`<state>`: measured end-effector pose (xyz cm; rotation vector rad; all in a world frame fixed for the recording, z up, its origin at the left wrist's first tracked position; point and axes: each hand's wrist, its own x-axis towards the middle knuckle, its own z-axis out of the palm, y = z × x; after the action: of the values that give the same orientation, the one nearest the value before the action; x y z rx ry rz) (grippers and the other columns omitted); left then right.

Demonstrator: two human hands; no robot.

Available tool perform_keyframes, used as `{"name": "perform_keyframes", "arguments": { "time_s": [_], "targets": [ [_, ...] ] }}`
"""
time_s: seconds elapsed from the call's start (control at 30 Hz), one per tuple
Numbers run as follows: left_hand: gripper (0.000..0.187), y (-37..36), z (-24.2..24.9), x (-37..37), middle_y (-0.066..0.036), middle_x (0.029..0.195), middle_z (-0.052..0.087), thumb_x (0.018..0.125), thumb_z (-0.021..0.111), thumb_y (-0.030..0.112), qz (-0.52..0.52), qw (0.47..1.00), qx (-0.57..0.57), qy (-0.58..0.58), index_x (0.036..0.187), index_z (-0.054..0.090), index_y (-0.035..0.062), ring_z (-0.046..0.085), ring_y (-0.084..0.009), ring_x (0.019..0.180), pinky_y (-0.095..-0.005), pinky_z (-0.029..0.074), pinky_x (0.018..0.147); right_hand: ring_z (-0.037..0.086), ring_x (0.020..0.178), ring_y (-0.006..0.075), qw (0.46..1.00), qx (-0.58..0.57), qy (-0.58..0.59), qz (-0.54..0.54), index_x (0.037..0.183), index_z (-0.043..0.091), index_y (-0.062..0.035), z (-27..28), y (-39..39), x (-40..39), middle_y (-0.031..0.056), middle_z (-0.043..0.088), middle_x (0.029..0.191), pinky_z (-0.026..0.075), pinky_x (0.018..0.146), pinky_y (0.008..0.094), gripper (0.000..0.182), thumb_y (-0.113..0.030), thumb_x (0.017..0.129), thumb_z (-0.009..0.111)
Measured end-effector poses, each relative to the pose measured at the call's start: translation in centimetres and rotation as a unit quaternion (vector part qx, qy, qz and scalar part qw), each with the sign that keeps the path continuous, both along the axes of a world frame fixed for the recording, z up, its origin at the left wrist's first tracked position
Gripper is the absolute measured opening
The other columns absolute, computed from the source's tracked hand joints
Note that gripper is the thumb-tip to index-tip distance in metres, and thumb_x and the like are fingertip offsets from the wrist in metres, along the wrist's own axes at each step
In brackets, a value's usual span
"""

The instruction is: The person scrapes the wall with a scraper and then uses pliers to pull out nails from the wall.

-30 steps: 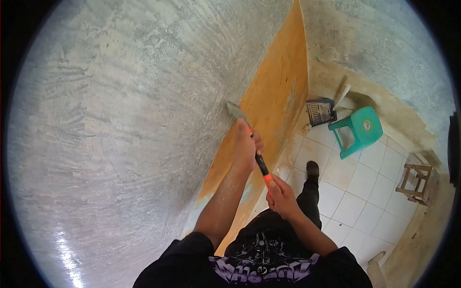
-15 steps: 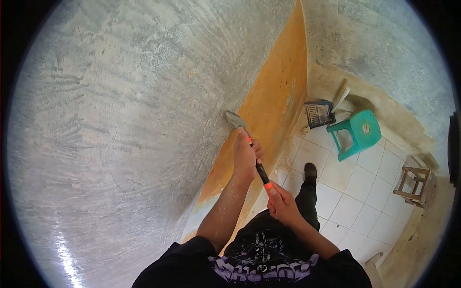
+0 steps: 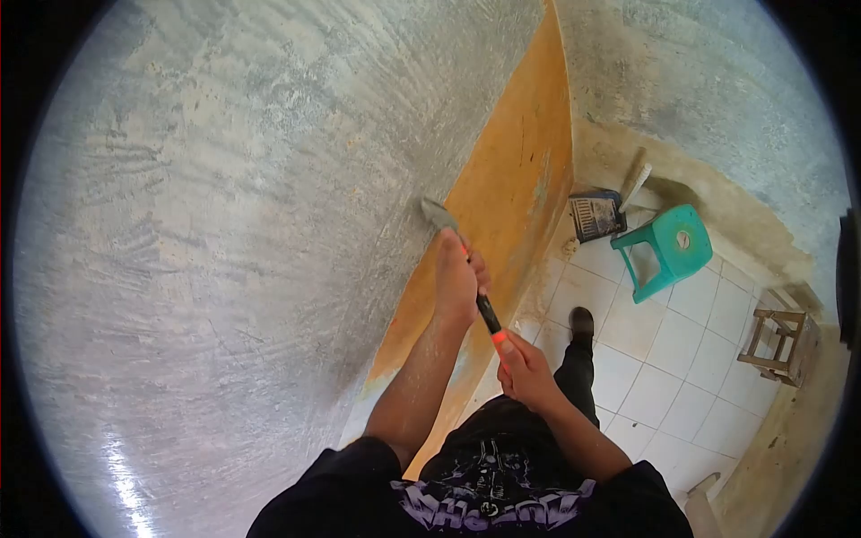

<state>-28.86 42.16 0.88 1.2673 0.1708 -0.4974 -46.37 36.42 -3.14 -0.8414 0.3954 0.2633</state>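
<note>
A long-handled scraper (image 3: 487,314) with a black and orange handle slants up and left from my body. My left hand (image 3: 457,280) is wrapped round it just below the grey metal blade. Lower down, my right hand (image 3: 529,372) grips the orange end of the handle. The blade lies against the grey, rough wall (image 3: 269,233), close to the border with a band of orange-brown paint (image 3: 502,170). Scratch marks cover the grey surface around it.
White floor tiles (image 3: 650,394) lie to the right, where my shoe (image 3: 582,321) shows. A green plastic stool (image 3: 683,242), a dustpan (image 3: 595,215) with a stick-like handle nearby, and a small wooden stool (image 3: 778,345) stand by the far wall.
The scraper blade and my left hand have shifted slightly upward along the wall. Both hands keep their grip.
</note>
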Motion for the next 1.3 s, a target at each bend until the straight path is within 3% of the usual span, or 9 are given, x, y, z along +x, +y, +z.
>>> {"name": "perform_keyframes", "arguments": {
  "time_s": [0.07,0.17,0.27,0.37,0.6,0.8,0.9,1.1,1.3],
  "targets": [
    [0.045,-0.8,0.4,0.1,0.005,0.058,0.03,0.102,0.034,0.058,0.003,1.0,0.002,-0.021,0.088,0.037,0.0155,0.028,-0.0069,0.043,-0.0244,0.027,0.038,0.034,0.046,0.0025,0.999,0.041,0.021,-0.016,0.128,0.054,-0.0073,0.7,-0.5,0.2,-0.0064,0.037,0.061,0.028,0.042,0.0194,0.036,-0.033,0.104,0.047],
    [0.044,0.4,-0.3,-0.8,0.005,0.058,0.03,0.102,0.033,0.057,0.017,1.0,-0.007,-0.002,0.087,0.037,0.0153,0.028,-0.0071,0.042,-0.0243,0.027,0.038,0.035,0.043,0.0054,1.0,0.014,-0.008,-0.011,0.134,0.049,-0.0071,-0.6,0.5,-0.9,-0.0026,0.039,0.058,0.029,0.039,0.0211,0.043,-0.037,0.104,0.045],
    [0.042,0.5,0.6,-0.5,0.005,0.058,0.03,0.103,0.033,0.054,0.003,1.0,0.007,0.005,0.087,0.037,0.0151,0.028,-0.0073,0.042,-0.0245,0.027,0.038,0.034,0.042,0.0057,1.0,-0.026,0.007,-0.015,0.131,0.05,-0.0083,-0.4,1.4,-0.6,-0.0018,0.04,0.058,0.028,0.038,0.0212,0.041,-0.038,0.104,0.044],
    [0.041,-2.2,0.4,2.2,0.005,0.058,0.03,0.104,0.032,0.052,-0.014,1.0,0.015,-0.013,0.088,0.037,0.0149,0.029,-0.0073,0.042,-0.0244,0.028,0.038,0.033,0.042,0.0062,0.999,0.032,-0.001,-0.031,0.133,0.049,-0.0101,-0.7,-0.3,1.8,-0.0012,0.041,0.059,0.028,0.037,0.0218,0.041,-0.039,0.104,0.044],
    [0.039,-0.4,-0.4,-1.3,0.002,0.063,0.037,0.104,0.034,0.051,-0.002,0.999,0.033,-0.004,0.097,0.038,0.013,0.036,-0.0083,0.047,-0.025,0.034,0.043,0.034,0.04,0.0085,0.994,0.092,-0.003,0.053,0.126,0.05,-0.0097,-2.0,-1.9,-1.4,0.0019,0.044,0.06,0.028,0.037,0.0237,0.036,-0.037,0.103,0.048],
    [0.033,0.8,1.4,-4.1,-0.002,0.069,0.046,0.105,0.037,0.045,-0.029,0.999,0.0,-0.042,0.105,0.04,0.0116,0.045,-0.0116,0.052,-0.0287,0.041,0.05,0.039,0.043,0.0105,0.916,0.392,-0.035,0.073,0.126,0.048,-0.0108,-3.3,-0.8,-3.4,0.0017,0.043,0.06,0.032,0.043,0.026,0.038,-0.042,0.104,0.041],
    [0.027,1.5,0.9,-4.2,-0.002,0.069,0.048,0.105,0.04,0.038,-0.029,0.997,0.045,-0.06,0.105,0.039,0.0112,0.044,-0.0114,0.049,-0.0284,0.041,0.047,0.038,0.044,0.0103,0.977,0.203,0.001,0.068,0.125,0.048,-0.011,-3.7,1.5,-3.2,0.0009,0.041,0.061,0.032,0.043,0.0256,0.043,-0.047,0.105,0.035],
    [0.025,3.2,-1.8,-3.1,-0.002,0.068,0.045,0.104,0.043,0.034,-0.037,0.994,0.097,-0.045,0.097,0.034,0.0124,0.041,-0.0101,0.044,-0.0271,0.038,0.041,0.032,0.041,0.0094,0.91,0.402,0.027,0.095,0.109,0.051,-0.0133,-4.4,3.3,-3.7,-0.0011,0.037,0.057,0.029,0.04,0.0256,0.046,-0.053,0.104,0.028],
    [0.025,2.7,-2.6,-2.0,0.002,0.06,0.039,0.105,0.041,0.034,-0.049,0.989,0.114,-0.076,0.093,0.033,0.0132,0.039,-0.0087,0.042,-0.0263,0.035,0.038,0.031,0.037,0.0074,0.885,0.456,0.038,0.087,0.102,0.051,-0.0158,-4.1,4.2,-2.5,-0.0029,0.034,0.052,0.026,0.035,0.0234,0.049,-0.059,0.102,0.028]
  ]
}}
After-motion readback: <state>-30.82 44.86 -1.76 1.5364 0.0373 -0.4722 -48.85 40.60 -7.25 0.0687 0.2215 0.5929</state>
